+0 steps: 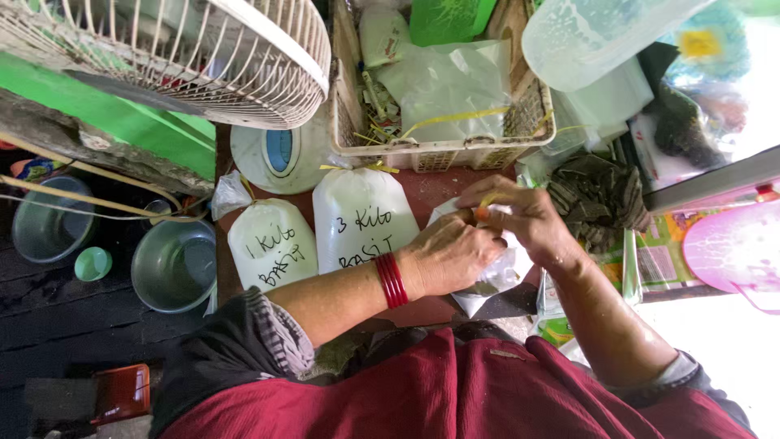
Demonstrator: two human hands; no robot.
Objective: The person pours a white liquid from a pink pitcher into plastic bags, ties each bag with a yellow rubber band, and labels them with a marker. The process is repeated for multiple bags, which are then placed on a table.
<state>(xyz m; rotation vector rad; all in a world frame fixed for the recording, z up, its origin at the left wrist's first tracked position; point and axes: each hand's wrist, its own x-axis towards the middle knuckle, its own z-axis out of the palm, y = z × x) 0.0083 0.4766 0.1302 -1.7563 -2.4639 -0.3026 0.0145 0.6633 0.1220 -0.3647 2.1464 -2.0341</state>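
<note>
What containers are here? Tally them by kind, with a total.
Tied white bags with handwriting: 2
Small clear bag in the hands: 1
Metal pots: 2
Plastic basket: 1
Total: 6

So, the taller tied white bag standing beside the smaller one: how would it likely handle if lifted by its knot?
The taller bag bulges full under its yellow tie, so it probably feels heavy and would sag. Its thin, glossy plastic looks floppy, perhaps slippery. Pushed, it would likely slump against the smaller bag rather than roll.
</note>
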